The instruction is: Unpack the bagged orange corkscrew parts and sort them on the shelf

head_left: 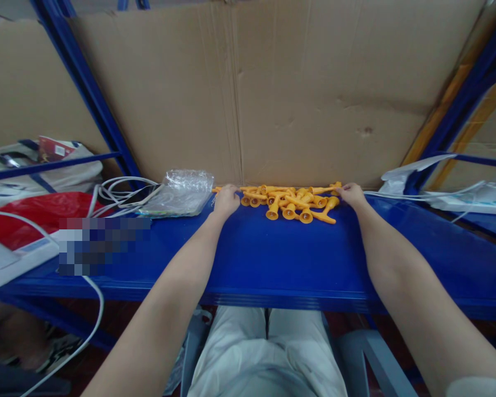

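Observation:
A loose heap of orange plastic horn-shaped pieces (289, 204), with slim stems and flared cup ends, lies at the back of the blue shelf (289, 253) against the cardboard. At the heap's left end is my left hand (227, 201), its fingers curled down around an orange piece that shows at both sides. My right hand (351, 194) is at the right end, thumb and fingers closed at the tip of another orange piece (336, 187). Both arms reach forward across the shelf. The undersides of my fingers are hidden.
Left of the heap lie clear plastic bags (179, 193), coiled white cables (122, 196) and a red bag (45, 212). A cardboard sheet (314, 94) walls off the back. Blue posts (86, 82) flank it. A white cable (417, 196) runs along the right.

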`<move>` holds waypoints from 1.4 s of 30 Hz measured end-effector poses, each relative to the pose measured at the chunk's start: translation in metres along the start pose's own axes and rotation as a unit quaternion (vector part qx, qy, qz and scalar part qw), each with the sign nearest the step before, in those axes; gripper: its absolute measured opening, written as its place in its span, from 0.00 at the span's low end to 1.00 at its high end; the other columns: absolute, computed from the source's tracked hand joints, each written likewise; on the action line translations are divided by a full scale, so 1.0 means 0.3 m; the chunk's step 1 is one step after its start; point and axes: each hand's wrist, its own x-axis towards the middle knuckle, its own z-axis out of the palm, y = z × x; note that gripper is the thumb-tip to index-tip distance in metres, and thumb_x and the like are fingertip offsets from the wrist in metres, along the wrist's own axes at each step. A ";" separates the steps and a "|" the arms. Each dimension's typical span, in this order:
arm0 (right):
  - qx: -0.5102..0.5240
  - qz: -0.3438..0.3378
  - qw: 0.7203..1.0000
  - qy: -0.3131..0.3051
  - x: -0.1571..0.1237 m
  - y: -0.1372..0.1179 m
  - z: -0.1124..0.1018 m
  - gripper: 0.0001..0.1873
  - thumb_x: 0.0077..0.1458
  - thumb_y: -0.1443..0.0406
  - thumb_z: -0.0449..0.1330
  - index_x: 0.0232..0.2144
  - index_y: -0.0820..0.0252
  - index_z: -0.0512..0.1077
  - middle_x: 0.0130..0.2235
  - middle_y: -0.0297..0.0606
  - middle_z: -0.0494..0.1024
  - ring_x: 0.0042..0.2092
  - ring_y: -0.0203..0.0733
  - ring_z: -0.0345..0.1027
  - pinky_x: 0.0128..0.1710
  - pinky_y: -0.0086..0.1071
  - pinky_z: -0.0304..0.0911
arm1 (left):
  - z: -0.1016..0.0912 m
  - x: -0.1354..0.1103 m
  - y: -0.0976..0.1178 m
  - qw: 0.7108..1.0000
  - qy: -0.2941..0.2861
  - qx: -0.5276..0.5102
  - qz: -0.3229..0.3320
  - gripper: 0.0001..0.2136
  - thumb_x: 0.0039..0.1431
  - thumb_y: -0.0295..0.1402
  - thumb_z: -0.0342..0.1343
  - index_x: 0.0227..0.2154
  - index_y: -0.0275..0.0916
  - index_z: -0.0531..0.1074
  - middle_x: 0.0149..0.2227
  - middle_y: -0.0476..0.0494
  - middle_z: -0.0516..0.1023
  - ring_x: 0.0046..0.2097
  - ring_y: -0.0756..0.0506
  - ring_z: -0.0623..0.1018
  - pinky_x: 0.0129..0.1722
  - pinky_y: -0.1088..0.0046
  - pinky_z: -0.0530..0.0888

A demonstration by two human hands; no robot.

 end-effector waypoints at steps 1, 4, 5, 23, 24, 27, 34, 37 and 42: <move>0.039 0.020 0.999 0.005 -0.002 -0.015 0.002 0.04 0.56 0.65 0.62 0.32 0.61 0.71 0.32 0.45 0.80 0.35 0.45 0.77 0.39 0.36 0.72 | -0.004 0.000 0.003 1.000 0.009 0.003 0.003 0.17 0.52 0.19 0.48 0.37 0.37 0.80 0.44 0.39 0.82 0.51 0.41 0.79 0.59 0.63 0.73; 0.142 0.038 0.989 0.018 -0.008 -0.084 0.000 0.10 0.59 0.66 0.59 0.44 0.64 0.70 0.39 0.47 0.81 0.34 0.40 0.76 0.35 0.31 0.70 | -0.020 -0.001 0.020 0.999 0.034 0.005 0.022 0.18 0.52 0.19 0.47 0.39 0.38 0.79 0.44 0.38 0.81 0.51 0.40 0.78 0.58 0.60 0.73; 0.160 0.020 0.987 0.026 -0.010 -0.112 -0.003 0.12 0.59 0.67 0.58 0.46 0.65 0.69 0.41 0.48 0.81 0.35 0.40 0.77 0.35 0.30 0.70 | -0.027 -0.002 0.030 0.999 0.041 0.003 0.030 0.18 0.53 0.19 0.47 0.40 0.37 0.79 0.45 0.37 0.81 0.51 0.40 0.78 0.58 0.59 0.73; 0.259 -0.353 0.853 -0.284 -0.249 -0.688 -0.048 0.05 0.59 0.65 0.63 0.38 0.59 0.71 0.30 0.33 0.75 0.33 0.34 0.71 0.39 0.31 0.72 | -0.093 -0.039 0.263 0.966 0.073 0.032 0.247 0.24 0.65 0.26 0.48 0.62 0.52 0.66 0.70 0.41 0.61 0.72 0.39 0.56 0.67 0.51 0.54; 0.261 -0.357 0.846 -0.297 -0.267 -0.695 -0.050 0.05 0.60 0.64 0.63 0.38 0.59 0.71 0.29 0.32 0.75 0.32 0.34 0.70 0.37 0.29 0.71 | -0.091 -0.040 0.267 0.965 0.071 0.032 0.249 0.23 0.66 0.26 0.48 0.61 0.52 0.68 0.69 0.41 0.62 0.71 0.39 0.57 0.68 0.51 0.54; 0.264 -0.353 0.842 -0.310 -0.296 -0.703 -0.048 0.05 0.60 0.65 0.63 0.37 0.59 0.71 0.29 0.31 0.75 0.31 0.33 0.69 0.34 0.27 0.70 | -0.089 -0.040 0.277 0.966 0.073 0.030 0.248 0.20 0.68 0.28 0.47 0.59 0.51 0.70 0.68 0.40 0.65 0.70 0.39 0.60 0.67 0.53 0.54; 0.243 -0.322 0.862 -0.308 -0.311 -0.700 -0.044 0.06 0.61 0.62 0.62 0.39 0.58 0.74 0.35 0.38 0.81 0.37 0.37 0.74 0.39 0.31 0.72 | -0.097 -0.036 0.277 0.971 0.076 0.045 0.222 0.16 0.69 0.30 0.45 0.55 0.46 0.71 0.65 0.36 0.69 0.65 0.38 0.66 0.63 0.54 0.59; 0.177 -0.338 0.862 -0.334 -0.314 -0.690 -0.067 0.12 0.60 0.55 0.64 0.35 0.58 0.76 0.34 0.38 0.82 0.36 0.39 0.75 0.38 0.31 0.71 | -0.102 -0.034 0.268 0.975 0.074 0.047 0.205 0.15 0.68 0.29 0.45 0.51 0.43 0.73 0.61 0.35 0.73 0.62 0.37 0.68 0.61 0.53 0.60; 0.027 -0.360 0.835 -0.415 -0.311 -0.675 -0.102 0.22 0.55 0.46 0.66 0.24 0.58 0.74 0.22 0.35 0.76 0.26 0.36 0.69 0.29 0.30 0.65 | -0.104 -0.033 0.258 0.977 0.041 0.066 0.197 0.12 0.67 0.27 0.45 0.39 0.40 0.75 0.44 0.36 0.81 0.54 0.37 0.73 0.58 0.52 0.62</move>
